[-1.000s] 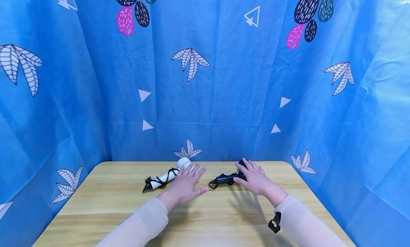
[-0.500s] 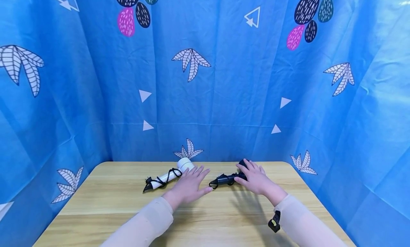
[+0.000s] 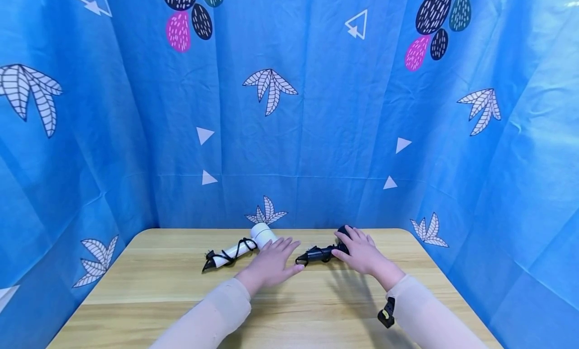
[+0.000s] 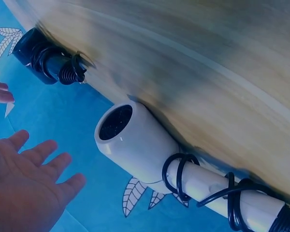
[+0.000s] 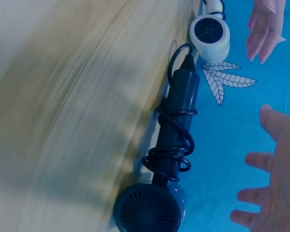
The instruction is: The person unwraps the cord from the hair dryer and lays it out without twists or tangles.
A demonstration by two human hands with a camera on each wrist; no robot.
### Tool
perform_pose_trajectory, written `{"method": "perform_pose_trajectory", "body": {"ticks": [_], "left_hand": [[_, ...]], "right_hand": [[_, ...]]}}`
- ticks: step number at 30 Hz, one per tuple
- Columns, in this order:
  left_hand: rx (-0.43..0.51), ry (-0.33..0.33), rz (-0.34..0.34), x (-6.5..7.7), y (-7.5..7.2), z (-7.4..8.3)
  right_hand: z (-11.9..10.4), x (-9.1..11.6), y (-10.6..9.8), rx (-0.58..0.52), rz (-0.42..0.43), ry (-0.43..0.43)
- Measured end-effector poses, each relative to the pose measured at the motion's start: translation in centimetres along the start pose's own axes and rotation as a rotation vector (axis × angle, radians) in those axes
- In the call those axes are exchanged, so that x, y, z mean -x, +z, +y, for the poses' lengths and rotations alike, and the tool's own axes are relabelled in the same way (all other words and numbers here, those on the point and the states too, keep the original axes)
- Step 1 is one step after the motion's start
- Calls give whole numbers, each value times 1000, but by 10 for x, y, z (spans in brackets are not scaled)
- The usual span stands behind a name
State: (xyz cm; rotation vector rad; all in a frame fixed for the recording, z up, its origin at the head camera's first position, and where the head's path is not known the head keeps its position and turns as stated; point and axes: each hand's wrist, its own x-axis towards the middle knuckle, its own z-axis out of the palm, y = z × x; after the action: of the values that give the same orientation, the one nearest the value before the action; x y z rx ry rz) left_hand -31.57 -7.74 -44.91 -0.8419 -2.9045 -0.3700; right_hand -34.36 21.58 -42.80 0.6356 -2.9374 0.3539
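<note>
A white hair dryer lies on the wooden table, its black cord wound round the handle and its handle pointing left. To its right lies a black hair dryer, also wrapped in its own cord. My left hand hovers with spread fingers just in front of the white dryer's head and holds nothing. Over the black dryer's head is my right hand, fingers spread, hiding part of it. In the right wrist view a gap shows between that hand and the black dryer's round vented end.
The light wooden table has rounded far corners. A blue patterned curtain hangs behind it and along both sides. A black band with a small device sits at the right sleeve.
My left hand has drifted right and slightly down, uncovering more of the white hair dryer's head. My right hand has barely moved. Both dryers lie where they were.
</note>
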Motion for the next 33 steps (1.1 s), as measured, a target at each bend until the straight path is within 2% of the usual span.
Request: {"method": "perform_pose_trajectory", "body": {"ticks": [7,33], "left_hand": [[27,-4,-8,-6,6,0],[37,0,-14,-20,23,9]], "right_hand": [[2,-1,2,15,-2,13],[21,-6,15,-26,-4,80]]}}
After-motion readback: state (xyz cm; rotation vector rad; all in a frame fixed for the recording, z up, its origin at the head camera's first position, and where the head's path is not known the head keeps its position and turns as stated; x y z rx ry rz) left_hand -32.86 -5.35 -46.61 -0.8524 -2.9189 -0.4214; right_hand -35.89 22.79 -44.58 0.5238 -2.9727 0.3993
